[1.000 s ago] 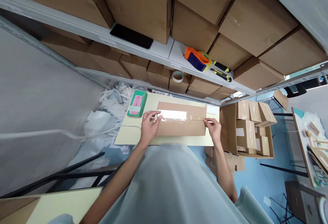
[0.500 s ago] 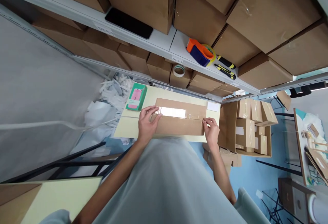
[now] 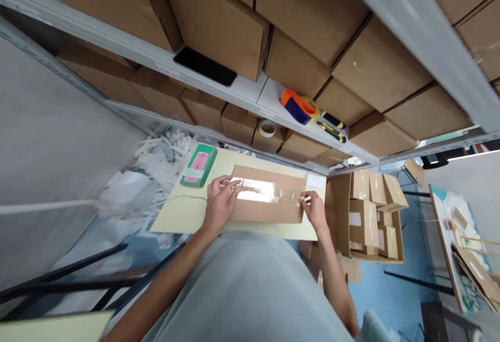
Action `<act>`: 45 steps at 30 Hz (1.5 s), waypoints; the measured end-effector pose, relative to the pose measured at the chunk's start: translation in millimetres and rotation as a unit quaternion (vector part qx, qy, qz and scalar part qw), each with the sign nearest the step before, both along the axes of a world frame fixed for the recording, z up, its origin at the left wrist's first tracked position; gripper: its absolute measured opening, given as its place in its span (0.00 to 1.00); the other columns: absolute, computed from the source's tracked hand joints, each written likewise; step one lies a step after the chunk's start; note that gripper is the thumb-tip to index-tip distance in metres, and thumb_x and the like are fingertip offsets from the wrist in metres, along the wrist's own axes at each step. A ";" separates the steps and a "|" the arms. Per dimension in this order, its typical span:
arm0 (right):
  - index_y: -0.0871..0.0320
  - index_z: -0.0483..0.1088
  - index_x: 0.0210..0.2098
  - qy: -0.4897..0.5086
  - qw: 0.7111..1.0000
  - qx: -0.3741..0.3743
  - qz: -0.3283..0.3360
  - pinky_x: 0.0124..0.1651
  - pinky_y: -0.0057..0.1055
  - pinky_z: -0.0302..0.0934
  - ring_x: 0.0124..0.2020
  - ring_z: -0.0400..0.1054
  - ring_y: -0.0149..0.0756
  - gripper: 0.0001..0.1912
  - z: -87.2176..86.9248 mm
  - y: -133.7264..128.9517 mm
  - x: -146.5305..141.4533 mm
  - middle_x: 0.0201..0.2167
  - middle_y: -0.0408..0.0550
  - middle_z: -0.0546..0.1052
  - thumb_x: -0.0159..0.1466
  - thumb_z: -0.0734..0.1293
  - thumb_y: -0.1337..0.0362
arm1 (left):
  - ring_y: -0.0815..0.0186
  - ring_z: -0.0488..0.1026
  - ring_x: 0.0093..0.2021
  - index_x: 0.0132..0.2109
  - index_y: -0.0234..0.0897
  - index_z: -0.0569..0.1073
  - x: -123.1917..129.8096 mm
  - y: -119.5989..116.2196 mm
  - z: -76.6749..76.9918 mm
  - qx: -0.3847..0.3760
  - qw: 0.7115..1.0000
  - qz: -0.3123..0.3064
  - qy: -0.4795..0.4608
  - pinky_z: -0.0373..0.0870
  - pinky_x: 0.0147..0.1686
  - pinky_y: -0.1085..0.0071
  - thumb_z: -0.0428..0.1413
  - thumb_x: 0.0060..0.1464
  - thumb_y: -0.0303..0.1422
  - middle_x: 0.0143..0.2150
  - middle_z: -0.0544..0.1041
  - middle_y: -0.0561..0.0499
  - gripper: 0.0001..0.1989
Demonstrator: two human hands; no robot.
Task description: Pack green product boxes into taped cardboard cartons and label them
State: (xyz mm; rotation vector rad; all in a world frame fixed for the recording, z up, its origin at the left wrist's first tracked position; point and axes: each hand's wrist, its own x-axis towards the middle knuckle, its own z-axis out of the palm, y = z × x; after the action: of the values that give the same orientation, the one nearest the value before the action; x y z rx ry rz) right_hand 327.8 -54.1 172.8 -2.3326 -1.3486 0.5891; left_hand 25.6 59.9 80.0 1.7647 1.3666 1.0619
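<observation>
A flat brown cardboard box [image 3: 265,214] lies on the pale yellow table [image 3: 177,222], with shiny clear tape [image 3: 255,190] running along its middle. My left hand [image 3: 221,201] is at the box's left end, its fingers apart and resting on the tape and the top. At the right end, my right hand [image 3: 313,209] pinches the edge near the end of the tape; what lies between its fingertips is too small to make out. A green box with a pink panel [image 3: 198,166] is left of the cardboard, and a white label [image 3: 315,181] lies behind its right end.
Above the table, a shelf [image 3: 250,92] bears a black phone [image 3: 205,65], an orange and blue tape dispenser [image 3: 299,106], yellow-black cutters [image 3: 332,131] and cartons. A tape roll [image 3: 267,128] sits below. An open carton of small boxes [image 3: 363,222] stands at right; white scraps [image 3: 156,165] at left.
The view has tilted upward, so the table and box appear lower. The tape's glare now covers a wider part of the box top. Both hands remain at the box's ends.
</observation>
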 end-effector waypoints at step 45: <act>0.61 0.75 0.62 -0.292 0.943 -0.086 0.137 0.62 0.47 0.73 0.60 0.76 0.50 0.20 139.6 303.3 -20.5 0.61 0.60 0.79 0.75 0.73 0.59 | 0.55 0.81 0.50 0.50 0.38 0.83 108.7 122.8 223.2 0.151 0.986 -0.077 -0.006 0.76 0.55 0.60 0.56 0.63 0.20 0.47 0.84 0.44 0.15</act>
State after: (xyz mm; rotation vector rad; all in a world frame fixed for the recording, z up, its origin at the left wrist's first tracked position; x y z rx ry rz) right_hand 307.4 249.2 312.3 -2.5982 -1.9739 0.0733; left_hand 134.3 182.8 303.2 2.0391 1.0846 1.2415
